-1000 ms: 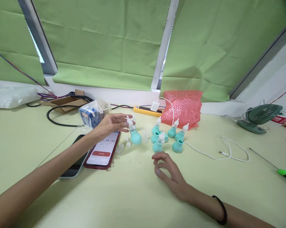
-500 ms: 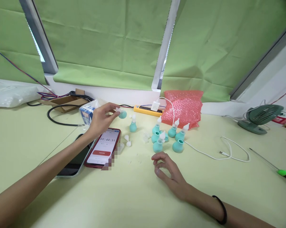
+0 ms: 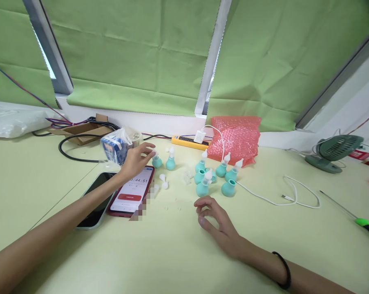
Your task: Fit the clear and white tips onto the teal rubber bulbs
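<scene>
We record the left hand (image 3: 137, 160) reaching out over the red phone (image 3: 131, 191), its fingertips at the white nozzle of a teal suction bulb (image 3: 156, 161). We cannot tell whether they pinch the nozzle or merely touch it. That bulb stands upright on the table (image 3: 80, 253), just beside a second bulb (image 3: 171, 163). The right hand (image 3: 216, 220) rests on the table with its fingers loosely curled and apart, holding nothing, near a cluster of bulbs (image 3: 213, 177). A pink bubble-wrap bag (image 3: 236, 139) lies behind the cluster.
</scene>
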`<state>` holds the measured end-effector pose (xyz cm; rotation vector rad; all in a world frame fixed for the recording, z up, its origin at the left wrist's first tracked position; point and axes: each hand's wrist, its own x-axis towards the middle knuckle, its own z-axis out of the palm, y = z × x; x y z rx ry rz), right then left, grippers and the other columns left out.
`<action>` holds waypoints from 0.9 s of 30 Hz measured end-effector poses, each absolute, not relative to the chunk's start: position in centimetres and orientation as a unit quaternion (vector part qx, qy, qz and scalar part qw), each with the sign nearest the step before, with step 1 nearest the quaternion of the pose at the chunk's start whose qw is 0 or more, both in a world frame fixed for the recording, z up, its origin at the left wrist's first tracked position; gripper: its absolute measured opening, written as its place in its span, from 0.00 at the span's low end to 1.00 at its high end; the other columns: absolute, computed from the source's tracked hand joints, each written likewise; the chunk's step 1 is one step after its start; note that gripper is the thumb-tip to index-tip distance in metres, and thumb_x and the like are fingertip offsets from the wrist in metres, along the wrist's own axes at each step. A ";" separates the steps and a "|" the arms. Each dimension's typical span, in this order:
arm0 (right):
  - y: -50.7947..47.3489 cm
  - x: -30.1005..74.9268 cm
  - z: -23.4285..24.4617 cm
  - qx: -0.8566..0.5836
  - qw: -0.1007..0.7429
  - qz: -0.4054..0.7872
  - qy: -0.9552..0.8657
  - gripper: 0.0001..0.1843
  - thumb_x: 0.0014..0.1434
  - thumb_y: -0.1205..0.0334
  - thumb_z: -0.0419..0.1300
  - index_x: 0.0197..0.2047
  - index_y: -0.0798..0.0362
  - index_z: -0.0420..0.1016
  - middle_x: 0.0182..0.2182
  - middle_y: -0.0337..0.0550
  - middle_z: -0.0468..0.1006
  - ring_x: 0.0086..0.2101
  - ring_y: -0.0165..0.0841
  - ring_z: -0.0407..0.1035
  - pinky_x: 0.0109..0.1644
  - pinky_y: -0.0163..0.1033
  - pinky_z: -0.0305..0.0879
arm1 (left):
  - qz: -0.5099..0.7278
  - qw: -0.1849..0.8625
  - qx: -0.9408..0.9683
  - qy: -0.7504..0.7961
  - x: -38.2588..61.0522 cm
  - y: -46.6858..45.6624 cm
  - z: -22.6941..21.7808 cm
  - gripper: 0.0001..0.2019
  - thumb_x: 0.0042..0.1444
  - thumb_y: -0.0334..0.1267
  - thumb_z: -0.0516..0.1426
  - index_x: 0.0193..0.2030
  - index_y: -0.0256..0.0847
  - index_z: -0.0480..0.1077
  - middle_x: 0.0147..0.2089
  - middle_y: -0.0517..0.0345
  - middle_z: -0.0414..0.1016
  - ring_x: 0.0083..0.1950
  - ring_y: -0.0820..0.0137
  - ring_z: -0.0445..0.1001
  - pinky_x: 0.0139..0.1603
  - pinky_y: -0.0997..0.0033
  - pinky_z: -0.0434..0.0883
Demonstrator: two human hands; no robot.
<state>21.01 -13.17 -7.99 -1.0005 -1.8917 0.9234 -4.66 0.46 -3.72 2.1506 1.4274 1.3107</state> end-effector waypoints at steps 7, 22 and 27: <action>-13.1 21.0 -7.9 -0.402 0.386 0.362 -0.747 0.08 0.57 0.63 0.48 0.42 0.49 0.58 0.39 0.44 0.63 0.38 0.33 0.61 0.42 0.40 0.63 | 0.422 0.105 0.756 0.489 -4.5 0.6 -3.9 0.16 0.53 0.45 0.48 0.45 0.39 0.64 0.34 0.53 0.74 0.33 0.69 0.73 0.33 0.75 0.69; -13.1 21.1 -8.1 -0.406 0.364 0.329 -0.771 0.09 0.57 0.65 0.48 0.43 0.50 0.57 0.39 0.44 0.64 0.38 0.32 0.61 0.42 0.41 0.63 | 0.331 -0.055 0.784 0.522 -4.2 0.4 -3.2 0.23 0.52 0.35 0.47 0.56 0.42 0.54 0.41 0.53 0.71 0.38 0.64 0.70 0.37 0.68 0.65; -13.2 21.1 -8.0 -0.376 0.273 0.240 -0.852 0.21 0.55 0.65 0.50 0.52 0.50 0.52 0.49 0.49 0.59 0.46 0.37 0.57 0.48 0.45 0.59 | 0.344 -0.190 0.823 0.410 -3.0 -1.4 -2.1 0.13 0.54 0.34 0.46 0.44 0.37 0.64 0.41 0.50 0.69 0.44 0.65 0.66 0.42 0.68 0.64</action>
